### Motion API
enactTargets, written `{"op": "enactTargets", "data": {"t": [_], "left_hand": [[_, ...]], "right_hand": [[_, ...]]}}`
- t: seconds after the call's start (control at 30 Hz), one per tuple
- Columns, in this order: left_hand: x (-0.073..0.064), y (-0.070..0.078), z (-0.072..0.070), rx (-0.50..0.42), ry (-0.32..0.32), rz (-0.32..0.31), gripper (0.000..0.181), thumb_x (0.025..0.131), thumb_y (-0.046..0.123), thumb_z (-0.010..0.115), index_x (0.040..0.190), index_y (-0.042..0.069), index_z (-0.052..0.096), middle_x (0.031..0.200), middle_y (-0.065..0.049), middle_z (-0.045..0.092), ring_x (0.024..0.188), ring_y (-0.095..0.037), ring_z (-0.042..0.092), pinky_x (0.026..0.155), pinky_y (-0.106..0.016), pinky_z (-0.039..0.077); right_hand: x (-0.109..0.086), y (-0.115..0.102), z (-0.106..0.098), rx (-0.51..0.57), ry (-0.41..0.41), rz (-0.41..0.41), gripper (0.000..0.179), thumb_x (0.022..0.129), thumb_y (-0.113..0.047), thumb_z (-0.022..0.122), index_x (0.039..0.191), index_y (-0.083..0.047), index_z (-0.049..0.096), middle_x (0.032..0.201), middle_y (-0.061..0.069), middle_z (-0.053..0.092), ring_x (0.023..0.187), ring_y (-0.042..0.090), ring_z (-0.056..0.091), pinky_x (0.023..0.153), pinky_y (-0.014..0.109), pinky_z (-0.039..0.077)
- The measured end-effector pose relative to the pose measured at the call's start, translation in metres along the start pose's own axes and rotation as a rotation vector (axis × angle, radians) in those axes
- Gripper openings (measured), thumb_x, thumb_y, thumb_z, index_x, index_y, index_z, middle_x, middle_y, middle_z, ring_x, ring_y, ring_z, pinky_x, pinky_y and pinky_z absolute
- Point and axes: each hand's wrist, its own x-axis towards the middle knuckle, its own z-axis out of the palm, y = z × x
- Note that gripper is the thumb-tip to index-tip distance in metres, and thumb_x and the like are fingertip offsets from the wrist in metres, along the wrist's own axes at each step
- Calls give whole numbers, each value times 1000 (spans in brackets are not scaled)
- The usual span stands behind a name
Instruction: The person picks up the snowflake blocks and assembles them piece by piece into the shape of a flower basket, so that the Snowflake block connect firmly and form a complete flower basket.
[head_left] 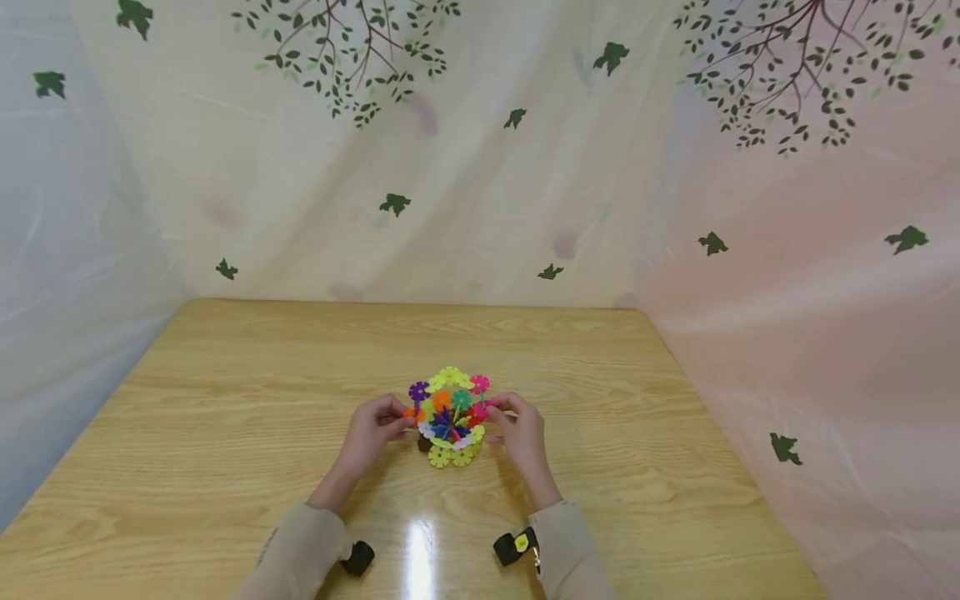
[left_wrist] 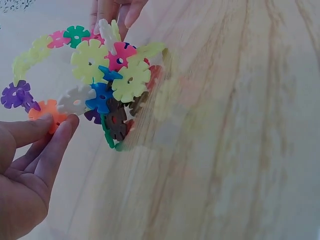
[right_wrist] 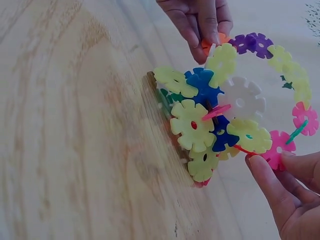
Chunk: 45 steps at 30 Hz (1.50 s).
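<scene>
A basket-like build of interlocking plastic snowflake discs (head_left: 440, 456) stands on the wooden table, with a looped arch of discs above its body. At its left side my left hand (head_left: 372, 429) pinches an orange disc (left_wrist: 48, 114) between thumb and fingers. Opposite, my right hand (head_left: 524, 432) pinches a pink disc (right_wrist: 278, 150) at the loop's right foot. Yellow, purple and pink discs form the loop. Yellow, white, blue and brown discs show in the body in the left wrist view. The inside of the body is partly hidden.
The wooden table (head_left: 225, 417) reaches back to a hanging cloth (head_left: 465, 167) printed with leaves and branches. Black straps (head_left: 358, 558) sit at the wrists near the table's front. A bright glare lies on the tabletop between the forearms.
</scene>
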Motion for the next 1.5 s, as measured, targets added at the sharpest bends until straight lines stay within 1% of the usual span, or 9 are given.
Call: {"op": "enactTargets", "data": {"t": [0.23, 0.4, 0.57, 0.73, 0.87, 1.03, 1.17, 1.3, 1.5], "left_hand": [[0, 0, 0, 12, 0, 2, 5, 88, -10, 61, 92, -11, 58, 95, -24, 66, 84, -20, 69, 73, -32, 62], [-2, -1, 1, 19, 1, 1, 5, 88, -10, 60, 92, -11, 59, 94, -23, 67, 81, -16, 69, 73, -32, 62], [-2, 0, 2, 20, -2, 5, 5, 88, -11, 59, 93, -11, 58, 95, -24, 66, 81, -13, 68, 74, -33, 62], [-2, 2, 3, 23, 2, 3, 5, 90, -10, 58, 95, -12, 58, 98, -25, 66, 85, -20, 68, 73, -29, 62], [-2, 3, 3, 10, 3, 3, 6, 90, -10, 58, 95, -13, 58, 98, -27, 66, 87, -25, 69, 73, -29, 62], [-2, 3, 4, 17, 4, 5, 5, 89, -10, 58, 94, -12, 58, 97, -26, 66, 87, -25, 69, 72, -28, 62], [-1, 1, 4, 37, 9, 2, 4, 90, -9, 59, 94, -11, 59, 97, -25, 67, 84, -20, 69, 71, -27, 62], [-2, 1, 4, 52, 21, -2, 5, 89, -8, 60, 94, -10, 59, 97, -23, 67, 82, -15, 68, 70, -26, 61], [-3, 2, 5, 57, 19, -9, 4, 90, -9, 59, 94, -9, 60, 97, -23, 67, 86, -22, 69, 70, -25, 61]], "right_hand": [[1, 3, -3, 11, -1, -25, 14, 96, -6, 57, 105, 1, 65, 105, 20, 68, 93, 31, 71, 63, 37, 62], [2, 4, -4, 1, 5, -43, 15, 96, -5, 57, 105, 1, 66, 105, 21, 70, 95, 33, 70, 66, 38, 62], [3, 5, -6, -22, 15, -77, 15, 95, -4, 58, 106, 1, 67, 104, 21, 70, 94, 32, 70, 70, 37, 62], [3, 4, -8, -57, -3, -126, 15, 97, -3, 54, 107, -1, 64, 109, 20, 69, 95, 30, 69, 70, 32, 62], [4, 4, -10, -93, -14, -151, 15, 99, -4, 51, 108, -5, 62, 110, 16, 69, 97, 28, 68, 69, 31, 62], [5, 4, -10, -88, -23, -141, 14, 98, -6, 53, 108, -6, 63, 109, 16, 69, 96, 26, 68, 70, 31, 62], [6, 5, -9, -48, -32, -113, 14, 97, -4, 54, 107, -4, 64, 109, 18, 70, 94, 28, 70, 68, 32, 62], [6, 6, -8, -18, -29, -114, 13, 97, -5, 55, 106, -4, 64, 108, 19, 70, 93, 31, 71, 67, 32, 62], [6, 7, -7, -17, -33, -142, 14, 97, -6, 53, 107, -2, 62, 104, 23, 70, 93, 35, 71, 63, 34, 62]]}}
